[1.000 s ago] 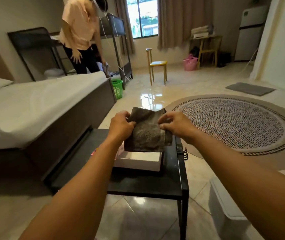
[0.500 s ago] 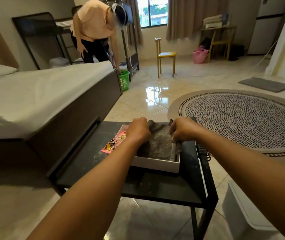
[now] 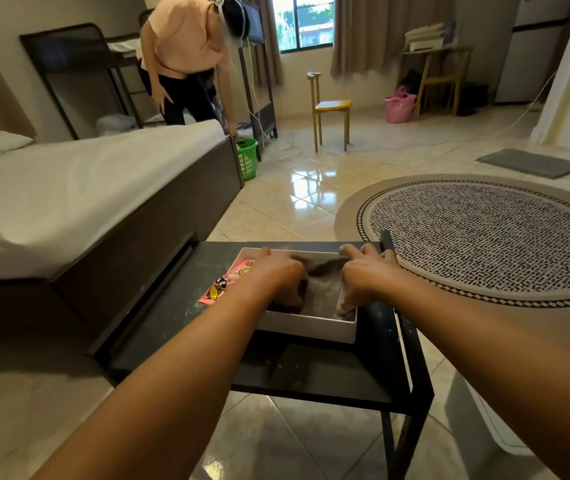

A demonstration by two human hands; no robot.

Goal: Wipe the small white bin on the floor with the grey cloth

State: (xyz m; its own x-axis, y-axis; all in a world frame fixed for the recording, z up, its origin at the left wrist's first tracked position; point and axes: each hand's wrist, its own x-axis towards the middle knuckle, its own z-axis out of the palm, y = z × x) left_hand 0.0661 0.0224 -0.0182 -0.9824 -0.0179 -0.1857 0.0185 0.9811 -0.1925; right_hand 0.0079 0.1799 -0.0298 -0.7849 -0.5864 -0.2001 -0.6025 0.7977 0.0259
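Observation:
The grey cloth point(image 3: 323, 289) lies inside a shallow white tray point(image 3: 307, 327) on a black side table point(image 3: 311, 375). My left hand point(image 3: 276, 275) is curled over the cloth's left part and my right hand point(image 3: 366, 275) presses its right part, fingers pointing away from me. Both hands hide much of the cloth. The small white bin point(image 3: 477, 417) stands on the tiled floor at the lower right, beside the table's leg and partly behind my right forearm. Neither hand touches the bin.
Pink snack packets point(image 3: 221, 289) lie at the tray's left. A bed point(image 3: 69, 202) runs along the left. A round patterned rug point(image 3: 484, 237) covers the floor to the right. A person point(image 3: 186, 57) bends over near a green basket point(image 3: 248, 159); a yellow chair point(image 3: 332, 109) stands beyond.
Both hands have lowered the cloth from above the table down into the white tray and now press it flat. The person in the background has bent further forward.

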